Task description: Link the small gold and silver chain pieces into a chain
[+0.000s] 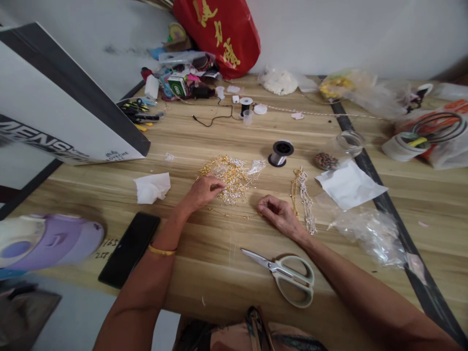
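Gold-and-silver bead pile (234, 181) lies under L hand's (202, 193) fingertips, drawn narrow; can't tell if they grip a bead. R hand (281, 214) pinches one end of gold beaded chain (226, 214) lying btwn pile & scissors (276, 267).

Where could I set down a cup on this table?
Mostly bare wood lies between the left forearm and the scissors, and between the black cable and the bead pile. It's crowded by the red bag and beside the right hand, where chains lie.
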A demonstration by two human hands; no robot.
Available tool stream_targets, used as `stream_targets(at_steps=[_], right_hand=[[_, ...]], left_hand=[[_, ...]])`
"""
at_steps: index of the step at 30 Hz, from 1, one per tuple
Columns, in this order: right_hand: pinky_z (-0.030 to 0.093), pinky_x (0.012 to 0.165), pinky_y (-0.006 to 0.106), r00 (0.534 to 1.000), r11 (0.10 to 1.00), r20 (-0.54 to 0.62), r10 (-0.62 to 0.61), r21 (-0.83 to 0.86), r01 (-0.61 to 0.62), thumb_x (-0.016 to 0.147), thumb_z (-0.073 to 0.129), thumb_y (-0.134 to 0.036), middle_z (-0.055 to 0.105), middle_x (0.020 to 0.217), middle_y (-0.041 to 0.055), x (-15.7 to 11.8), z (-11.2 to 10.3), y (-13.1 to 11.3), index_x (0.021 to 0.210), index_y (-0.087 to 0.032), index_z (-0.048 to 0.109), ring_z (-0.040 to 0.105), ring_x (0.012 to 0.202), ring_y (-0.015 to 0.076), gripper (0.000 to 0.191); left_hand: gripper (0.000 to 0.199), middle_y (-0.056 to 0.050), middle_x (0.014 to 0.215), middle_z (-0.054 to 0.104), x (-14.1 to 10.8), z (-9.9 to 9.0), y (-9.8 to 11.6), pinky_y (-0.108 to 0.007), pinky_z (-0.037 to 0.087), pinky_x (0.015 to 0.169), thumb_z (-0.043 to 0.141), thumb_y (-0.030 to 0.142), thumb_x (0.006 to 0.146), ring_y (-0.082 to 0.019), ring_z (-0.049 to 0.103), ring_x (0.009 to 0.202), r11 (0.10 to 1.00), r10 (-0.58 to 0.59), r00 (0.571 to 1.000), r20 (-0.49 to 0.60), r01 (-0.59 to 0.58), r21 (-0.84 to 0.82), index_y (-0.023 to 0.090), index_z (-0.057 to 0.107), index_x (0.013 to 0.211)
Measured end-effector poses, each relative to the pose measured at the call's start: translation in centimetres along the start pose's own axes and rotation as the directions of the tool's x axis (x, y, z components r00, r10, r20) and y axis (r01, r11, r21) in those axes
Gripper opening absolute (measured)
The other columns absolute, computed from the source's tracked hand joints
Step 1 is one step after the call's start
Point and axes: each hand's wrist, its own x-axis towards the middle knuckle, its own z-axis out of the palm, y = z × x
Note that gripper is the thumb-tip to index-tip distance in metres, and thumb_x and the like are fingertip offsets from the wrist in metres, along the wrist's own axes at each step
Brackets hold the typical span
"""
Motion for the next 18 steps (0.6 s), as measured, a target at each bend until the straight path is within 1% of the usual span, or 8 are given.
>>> stream_targets(at_steps=[5, 10, 13, 18], right_hand=[[0.032, 0.055, 0.025, 1.000, 1.000, 0.004, 0.005, 0.001, -0.005, 0.086, 0.052, -0.043, 0.046, 0.064, -0.0011, 0.00, -0.02, 0.12, 0.082, -0.016, 0.057, 0.039, 0.058, 0.0115, 0.027], [0.032, 0.054, 0.025, 1.000, 1.000, 0.005, 0.010, -0.005, -0.010, 0.086, 0.052, -0.043, 0.047, 0.064, -0.0008, -0.02, -0.05, 0.21, 0.082, -0.016, 0.057, 0.040, 0.058, 0.0115, 0.027], [0.032, 0.054, 0.025, 1.000, 1.000, 0.001, 0.008, -0.007, -0.008, 0.086, 0.052, -0.041, 0.047, 0.063, -0.0010, -0.03, -0.04, 0.07, 0.081, -0.016, 0.057, 0.040, 0.057, 0.0114, 0.026], [0.032, 0.054, 0.025, 1.000, 1.000, -0.005, 0.006, -0.015, -0.006, 0.087, 0.052, -0.039, 0.047, 0.063, -0.0009, -0.05, -0.01, -0.15, 0.082, -0.016, 0.057, 0.040, 0.057, 0.0112, 0.024]], left_hand=[[0.010, -0.005, 0.081, 0.072, 0.06, 0.00, 0.06, -0.030, 0.048, 0.075, 0.062, 0.016, 0.078, -0.017, 0.062, 0.080, 1.000, 0.002, 1.000, 0.001, -0.002, -0.004, 0.018, 0.072, 0.081], [0.009, -0.004, 0.078, 0.071, 0.08, -0.14, 0.04, -0.030, 0.047, 0.077, 0.063, 0.016, 0.077, -0.016, 0.060, 0.078, 0.999, 0.039, 0.999, 0.003, -0.039, 0.000, 0.018, 0.071, 0.080], [0.007, -0.003, 0.076, 0.069, 0.09, -0.39, 0.22, -0.030, 0.046, 0.076, 0.064, 0.016, 0.076, -0.016, 0.059, 0.076, 0.998, 0.056, 0.998, 0.038, -0.057, 0.012, 0.018, 0.071, 0.078], [0.007, -0.003, 0.076, 0.067, 0.03, -0.52, 0.50, -0.030, 0.043, 0.078, 0.064, 0.013, 0.076, -0.015, 0.056, 0.077, 0.992, 0.104, 0.986, 0.127, -0.111, 0.054, 0.017, 0.070, 0.075]])
